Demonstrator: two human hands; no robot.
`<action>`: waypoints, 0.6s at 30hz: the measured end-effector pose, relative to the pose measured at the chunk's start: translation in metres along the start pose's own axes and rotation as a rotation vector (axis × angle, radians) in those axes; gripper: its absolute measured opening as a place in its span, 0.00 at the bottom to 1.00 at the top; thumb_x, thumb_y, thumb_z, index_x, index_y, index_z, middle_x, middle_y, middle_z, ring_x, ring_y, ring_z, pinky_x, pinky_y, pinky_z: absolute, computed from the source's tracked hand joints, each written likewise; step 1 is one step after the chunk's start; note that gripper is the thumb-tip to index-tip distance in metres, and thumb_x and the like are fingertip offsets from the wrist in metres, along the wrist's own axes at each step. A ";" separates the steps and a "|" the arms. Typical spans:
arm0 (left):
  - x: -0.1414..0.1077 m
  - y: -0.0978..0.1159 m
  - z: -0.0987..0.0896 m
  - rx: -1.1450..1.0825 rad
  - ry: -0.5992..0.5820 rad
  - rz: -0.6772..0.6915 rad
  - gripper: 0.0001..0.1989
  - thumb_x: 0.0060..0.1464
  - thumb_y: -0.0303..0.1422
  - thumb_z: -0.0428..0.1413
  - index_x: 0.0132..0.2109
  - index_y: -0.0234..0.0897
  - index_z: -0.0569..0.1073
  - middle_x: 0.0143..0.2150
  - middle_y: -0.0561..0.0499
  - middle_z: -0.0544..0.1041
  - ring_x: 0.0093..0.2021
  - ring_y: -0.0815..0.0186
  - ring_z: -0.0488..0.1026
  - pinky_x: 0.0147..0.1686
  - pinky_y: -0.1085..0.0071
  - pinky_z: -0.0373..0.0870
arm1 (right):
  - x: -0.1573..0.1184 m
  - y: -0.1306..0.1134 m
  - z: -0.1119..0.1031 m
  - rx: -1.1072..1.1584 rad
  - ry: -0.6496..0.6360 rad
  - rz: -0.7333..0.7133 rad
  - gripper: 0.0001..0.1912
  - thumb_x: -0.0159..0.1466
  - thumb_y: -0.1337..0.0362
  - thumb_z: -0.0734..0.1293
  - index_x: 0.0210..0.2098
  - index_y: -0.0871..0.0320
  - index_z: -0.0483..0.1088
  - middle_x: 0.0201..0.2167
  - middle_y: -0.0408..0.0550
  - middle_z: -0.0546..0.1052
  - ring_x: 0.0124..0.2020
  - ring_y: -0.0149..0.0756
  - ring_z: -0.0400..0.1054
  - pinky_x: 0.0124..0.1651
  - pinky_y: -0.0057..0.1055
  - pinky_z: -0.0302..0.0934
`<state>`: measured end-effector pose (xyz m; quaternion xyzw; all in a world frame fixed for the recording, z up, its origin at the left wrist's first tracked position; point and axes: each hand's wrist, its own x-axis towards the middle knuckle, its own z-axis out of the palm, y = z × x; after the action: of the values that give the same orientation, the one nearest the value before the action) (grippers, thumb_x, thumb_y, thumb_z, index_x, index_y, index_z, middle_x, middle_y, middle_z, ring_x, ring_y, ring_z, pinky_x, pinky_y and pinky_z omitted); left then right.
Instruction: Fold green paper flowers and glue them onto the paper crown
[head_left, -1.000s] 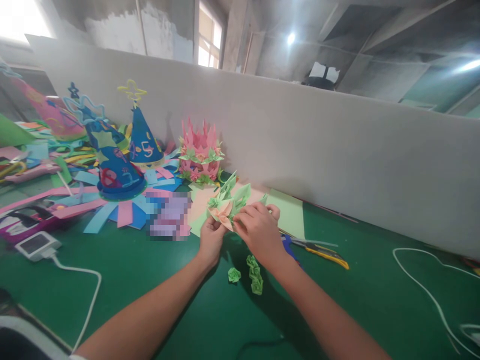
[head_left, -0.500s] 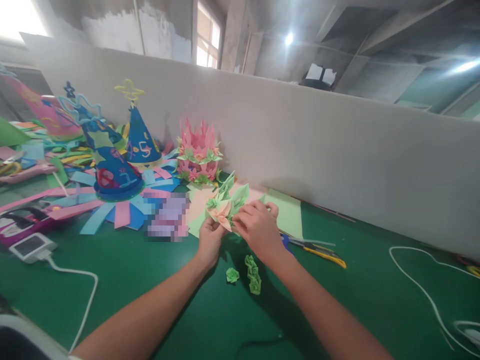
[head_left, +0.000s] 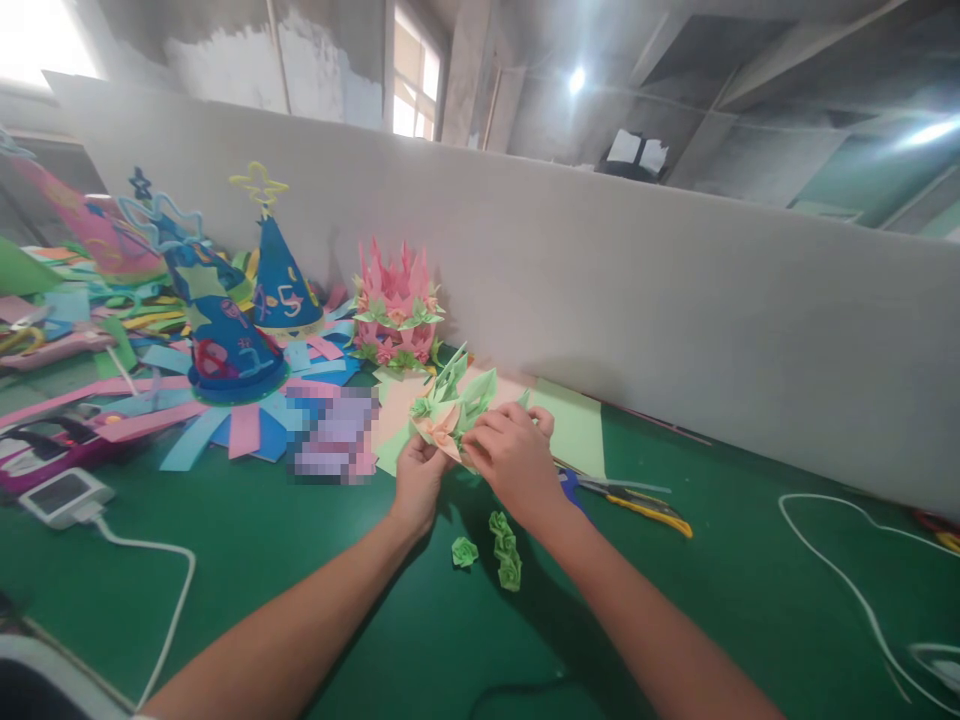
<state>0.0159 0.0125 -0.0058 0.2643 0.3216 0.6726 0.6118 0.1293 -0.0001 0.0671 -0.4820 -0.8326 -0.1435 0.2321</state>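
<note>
Between my hands, above the green tabletop, is a folded-paper crown (head_left: 472,391) in pale green with a peach flower on its front. My left hand (head_left: 418,484) grips its lower left edge, thumb in front. At its right side, my right hand (head_left: 511,455) is closed with the fingertips pressed to the crown near the peach flower; whether a small piece sits under those fingers is hidden. Below the hands lie one green paper rose (head_left: 464,552) and a short row of green paper roses (head_left: 506,552).
Scissors (head_left: 585,484) and a yellow utility knife (head_left: 651,506) lie to the right, beside green paper sheets (head_left: 574,425). A pink paper crown (head_left: 397,305) stands behind. Blue cone hats (head_left: 232,345) and paper strips fill the left. White cables (head_left: 832,570) run along both sides.
Almost nothing differs. Both hands and the crown have shifted very slightly to the left, with the right fingertips still at the crown's front.
</note>
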 end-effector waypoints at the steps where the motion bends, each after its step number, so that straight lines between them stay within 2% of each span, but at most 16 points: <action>1: 0.000 0.000 0.000 -0.005 -0.001 0.001 0.20 0.36 0.27 0.63 0.41 0.34 0.71 0.37 0.49 0.78 0.35 0.66 0.75 0.37 0.72 0.68 | -0.001 -0.001 -0.001 0.002 0.004 -0.001 0.10 0.62 0.66 0.63 0.24 0.56 0.69 0.27 0.42 0.73 0.37 0.36 0.59 0.43 0.40 0.39; 4: 0.000 -0.001 -0.002 -0.021 -0.015 0.002 0.19 0.37 0.28 0.63 0.41 0.35 0.71 0.36 0.50 0.78 0.34 0.67 0.75 0.36 0.73 0.69 | -0.004 -0.003 -0.008 0.020 0.056 -0.041 0.10 0.64 0.64 0.61 0.28 0.55 0.70 0.31 0.43 0.74 0.39 0.36 0.60 0.44 0.39 0.40; 7: 0.002 -0.002 -0.003 -0.051 -0.016 -0.008 0.19 0.38 0.30 0.63 0.41 0.35 0.72 0.37 0.50 0.78 0.35 0.67 0.75 0.38 0.71 0.69 | -0.008 0.006 -0.020 0.066 0.186 -0.046 0.07 0.64 0.63 0.60 0.36 0.52 0.71 0.37 0.45 0.75 0.42 0.39 0.61 0.46 0.39 0.42; 10: 0.004 -0.001 -0.004 -0.071 0.003 -0.012 0.20 0.37 0.32 0.64 0.41 0.35 0.72 0.40 0.48 0.78 0.39 0.64 0.75 0.41 0.68 0.69 | -0.013 0.028 -0.027 0.148 0.291 0.177 0.11 0.63 0.67 0.58 0.44 0.54 0.67 0.40 0.48 0.74 0.40 0.38 0.64 0.47 0.39 0.46; 11: 0.004 -0.001 -0.004 -0.075 0.009 -0.015 0.20 0.37 0.33 0.64 0.41 0.35 0.72 0.41 0.47 0.78 0.40 0.63 0.75 0.42 0.67 0.69 | -0.015 0.038 -0.026 0.208 0.281 0.246 0.15 0.62 0.69 0.58 0.48 0.55 0.63 0.40 0.48 0.73 0.38 0.38 0.64 0.47 0.39 0.48; 13: 0.005 0.000 -0.004 -0.090 0.014 -0.030 0.19 0.39 0.34 0.64 0.41 0.35 0.72 0.41 0.48 0.78 0.40 0.63 0.75 0.43 0.67 0.69 | -0.018 0.054 -0.021 0.330 0.157 0.296 0.25 0.58 0.73 0.57 0.55 0.54 0.55 0.44 0.48 0.72 0.39 0.39 0.64 0.45 0.39 0.52; 16: 0.006 0.001 -0.005 -0.113 0.001 -0.055 0.16 0.42 0.34 0.63 0.40 0.36 0.72 0.40 0.49 0.78 0.39 0.65 0.74 0.41 0.69 0.69 | -0.022 0.068 -0.010 0.486 -0.055 0.230 0.33 0.56 0.73 0.58 0.60 0.52 0.47 0.48 0.49 0.71 0.43 0.39 0.63 0.44 0.39 0.56; 18: 0.007 0.001 -0.007 -0.116 -0.021 -0.061 0.16 0.42 0.33 0.62 0.41 0.36 0.72 0.39 0.50 0.78 0.38 0.66 0.74 0.40 0.71 0.69 | -0.021 0.070 -0.004 0.555 -0.140 0.187 0.35 0.57 0.69 0.61 0.61 0.51 0.43 0.49 0.50 0.70 0.42 0.38 0.63 0.43 0.37 0.58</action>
<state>0.0091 0.0187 -0.0097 0.2253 0.2836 0.6683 0.6497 0.2002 0.0170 0.0607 -0.4833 -0.8061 0.1450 0.3092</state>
